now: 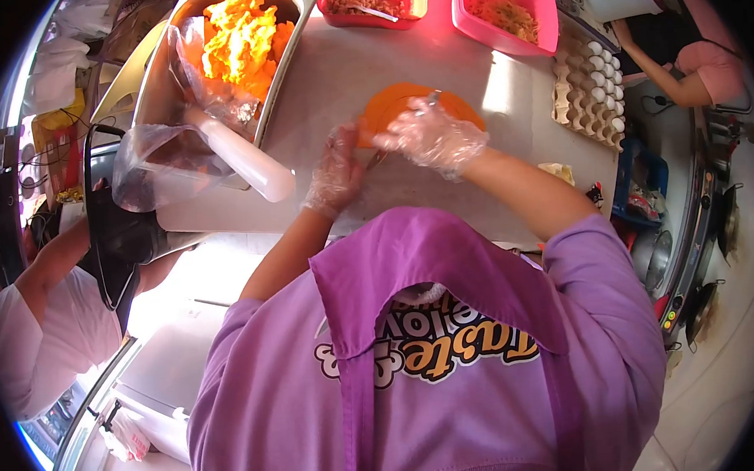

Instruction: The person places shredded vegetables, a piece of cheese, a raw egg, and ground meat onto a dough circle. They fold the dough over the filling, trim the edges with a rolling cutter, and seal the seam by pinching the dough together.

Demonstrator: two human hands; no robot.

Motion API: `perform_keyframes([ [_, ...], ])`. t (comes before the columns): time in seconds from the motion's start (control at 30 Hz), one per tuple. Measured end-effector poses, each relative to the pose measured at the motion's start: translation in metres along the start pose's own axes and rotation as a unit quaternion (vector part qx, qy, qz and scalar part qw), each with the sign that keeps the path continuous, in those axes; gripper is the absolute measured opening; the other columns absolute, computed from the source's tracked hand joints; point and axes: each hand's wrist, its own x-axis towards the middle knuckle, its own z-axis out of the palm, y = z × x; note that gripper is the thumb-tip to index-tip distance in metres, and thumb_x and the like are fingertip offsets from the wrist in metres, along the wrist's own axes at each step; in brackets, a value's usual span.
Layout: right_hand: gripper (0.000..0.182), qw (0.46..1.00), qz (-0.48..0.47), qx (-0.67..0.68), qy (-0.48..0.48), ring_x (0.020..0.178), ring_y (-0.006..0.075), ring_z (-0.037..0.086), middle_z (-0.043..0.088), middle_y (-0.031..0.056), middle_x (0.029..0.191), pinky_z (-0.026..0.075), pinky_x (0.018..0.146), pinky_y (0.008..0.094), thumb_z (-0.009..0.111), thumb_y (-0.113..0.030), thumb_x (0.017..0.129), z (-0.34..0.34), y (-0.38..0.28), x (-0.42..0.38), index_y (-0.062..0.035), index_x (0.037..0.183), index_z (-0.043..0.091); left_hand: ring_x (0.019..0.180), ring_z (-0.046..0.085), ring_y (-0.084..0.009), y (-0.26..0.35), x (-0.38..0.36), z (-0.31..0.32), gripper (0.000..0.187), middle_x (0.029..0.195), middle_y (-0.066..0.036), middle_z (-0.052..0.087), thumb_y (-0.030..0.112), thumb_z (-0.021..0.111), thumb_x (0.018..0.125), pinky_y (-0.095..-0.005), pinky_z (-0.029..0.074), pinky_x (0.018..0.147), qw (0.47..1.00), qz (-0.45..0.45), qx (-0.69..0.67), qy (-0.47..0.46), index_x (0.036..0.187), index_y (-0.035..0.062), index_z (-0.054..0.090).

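A thin round sheet of orange dough [386,102] lies on the metal worktable. My left hand [334,169], in a clear plastic glove, is at its left edge with the fingers drawn together on the rim. Over the sheet's middle and near side is my right hand [440,138], gloved too, its fingers apart and reaching left toward the other hand. It hides part of the dough, and the fingertips of both hands nearly meet. A white rolling pin [243,156] rests to the left, leaning on the rim of a metal tray [304,7].
The tray holds a mound of orange dough [244,41] and plastic film [161,167]. Behind the sheet stand a red tub [419,4] and a pink tub [477,35] of filling. Eggs sit in a carton [575,107] at right. Other people's arms show at both sides.
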Motion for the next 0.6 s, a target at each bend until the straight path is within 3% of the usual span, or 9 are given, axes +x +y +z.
perform_keyframes([
  [0.03, 0.039, 0.98, 0.166, 0.08, 0.076, 0.092, 0.0263, 0.062, 0.063, 0.0045, 0.09, 0.045, 0.091, 0.0415, 0.057, -0.013, 0.083, 0.01, 0.007, -0.016, -0.0224, 0.12, 0.053, 0.128, 0.036, -0.0376, 0.0, 0.0, -0.003, 0.072, 0.137, -0.019, 0.04, 0.008, 0.054, 0.076, -0.0436, 0.03, 0.107, 1.0, -0.015, -0.024, 0.005, 0.14, 0.0012, 0.023],
  [0.07, 0.038, 0.921, 0.324, 0.157, 0.149, 0.093, 0.0293, 0.061, 0.063, 0.0073, 0.092, 0.046, 0.088, 0.0413, 0.057, -0.013, 0.084, 0.022, 0.014, -0.034, -0.02, 0.121, 0.053, 0.128, 0.036, -0.0376, -0.006, 0.0, 0.002, 0.072, 0.137, -0.019, 0.04, 0.008, 0.054, 0.076, -0.0436, 0.03, 0.107, 1.0, -0.014, -0.023, 0.006, 0.14, 0.0012, 0.023],
  [0.13, 0.038, 0.808, 0.488, 0.188, 0.273, 0.092, 0.033, 0.059, 0.063, 0.0124, 0.093, 0.047, 0.083, 0.0432, 0.056, -0.014, 0.086, 0.048, 0.028, -0.083, -0.0162, 0.124, 0.05, 0.127, 0.039, -0.036, -0.023, 0.0, 0.021, 0.072, 0.137, -0.017, 0.042, 0.008, 0.061, 0.074, -0.0409, 0.034, 0.105, 0.976, 0.005, -0.201, 0.079, 0.139, 0.0052, 0.031],
  [0.2, 0.039, 0.764, 0.612, 0.137, 0.153, 0.092, 0.0347, 0.058, 0.061, 0.0147, 0.104, 0.046, 0.084, 0.046, 0.057, -0.019, 0.087, 0.054, 0.028, -0.128, -0.0151, 0.125, 0.049, 0.126, 0.04, -0.0349, -0.029, 0.01, 0.02, 0.068, 0.137, -0.017, 0.042, 0.009, 0.065, 0.072, -0.04, 0.035, 0.104, 0.99, 0.023, -0.126, 0.059, 0.135, 0.0085, 0.039],
  [0.3, 0.042, 0.754, 0.649, 0.067, 0.075, 0.095, 0.0341, 0.057, 0.056, 0.014, 0.115, 0.046, 0.084, 0.046, 0.06, -0.022, 0.085, 0.102, 0.027, -0.172, -0.0158, 0.125, 0.05, 0.124, 0.043, -0.0328, -0.019, 0.025, 0.006, 0.058, 0.137, -0.016, 0.043, 0.012, 0.071, 0.069, -0.0384, 0.038, 0.103, 1.0, 0.024, -0.006, -0.002, 0.125, 0.014, 0.053],
  [0.4, 0.047, 0.785, 0.617, -0.05, 0.025, 0.103, 0.0327, 0.055, 0.051, 0.0111, 0.121, 0.047, 0.085, 0.0449, 0.065, -0.026, 0.08, 0.075, 0.006, -0.163, -0.0167, 0.124, 0.052, 0.121, 0.047, -0.0306, -0.026, 0.036, -0.003, 0.049, 0.134, -0.013, 0.047, 0.014, 0.073, 0.067, -0.0377, 0.042, 0.098, 0.996, 0.037, 0.064, -0.044, 0.114, 0.0174, 0.06],
  [0.43, 0.047, 0.782, 0.62, -0.049, 0.026, 0.103, 0.0327, 0.055, 0.051, 0.0111, 0.121, 0.047, 0.085, 0.0449, 0.065, -0.026, 0.08, 0.061, 0.001, -0.159, -0.0167, 0.124, 0.052, 0.118, 0.049, -0.0294, -0.029, 0.038, -0.004, 0.046, 0.131, -0.01, 0.05, 0.015, 0.074, 0.066, -0.0378, 0.044, 0.095, 0.993, 0.068, 0.088, -0.042, 0.11, 0.0185, 0.062],
  [0.5, 0.052, 0.861, 0.502, 0.066, 0.048, 0.107, 0.0281, 0.054, 0.052, 0.0079, 0.118, 0.047, 0.085, 0.0416, 0.068, -0.027, 0.076, 0.041, -0.008, -0.151, -0.0179, 0.125, 0.052, 0.116, 0.051, -0.0283, -0.021, 0.041, -0.015, 0.041, 0.127, -0.007, 0.053, 0.016, 0.072, 0.068, -0.0385, 0.045, 0.092, 0.989, 0.095, 0.104, -0.049, 0.107, 0.0173, 0.063],
  [0.6, 0.05, 0.884, 0.452, 0.103, 0.068, 0.106, 0.0245, 0.055, 0.054, 0.0056, 0.114, 0.048, 0.084, 0.0392, 0.069, -0.025, 0.075, 0.066, -0.018, -0.142, -0.0181, 0.122, 0.054, 0.11, 0.054, -0.0263, -0.033, 0.044, -0.008, 0.03, 0.121, -0.003, 0.057, 0.019, 0.069, 0.071, -0.0389, 0.048, 0.086, 0.969, 0.167, 0.176, -0.039, 0.1, 0.0152, 0.065],
])
